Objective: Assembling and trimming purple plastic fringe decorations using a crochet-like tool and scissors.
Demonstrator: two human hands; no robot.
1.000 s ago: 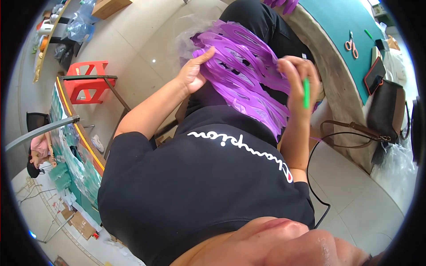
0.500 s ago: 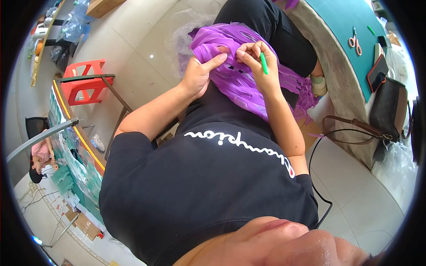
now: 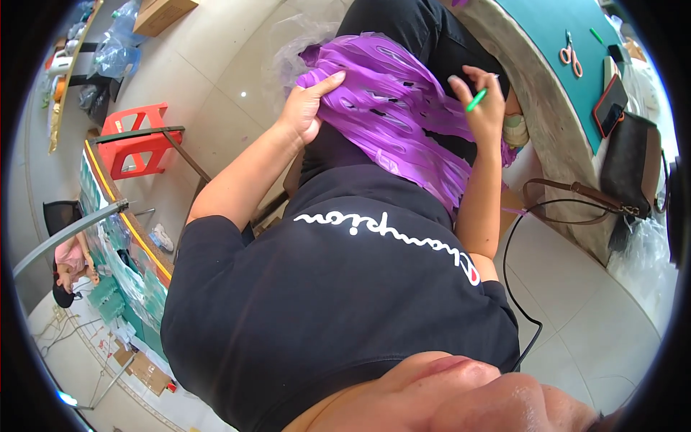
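Note:
Across my lap lies a large purple sheet (image 3: 389, 108), thin and full of slits and cut-out openings, with loose strips toward its right. My left hand (image 3: 306, 111) grips its far left edge, thumb on top. My right hand (image 3: 484, 115) is raised over the sheet's right side, apart from it. A short green stick-like tool (image 3: 476, 101) is tucked in that hand, while thumb and forefinger are spread; its exact kind does not show. Crumpled clear plastic (image 3: 291, 43) lies beyond the sheet's far left edge.
At right, a green-topped table (image 3: 533, 21) bears scissors (image 3: 571, 56), another green stick (image 3: 596, 34) and a phone (image 3: 611, 106). A dark handbag (image 3: 630, 165) sits by its edge. At left stand a red stool (image 3: 133, 140) and a worktable; a person (image 3: 70, 259) sits beyond.
My right hand has drawn away to the right from the purple sheet, keeping the green tool. My left hand has shifted slightly left, still gripping the edge, and the sheet is spread wider.

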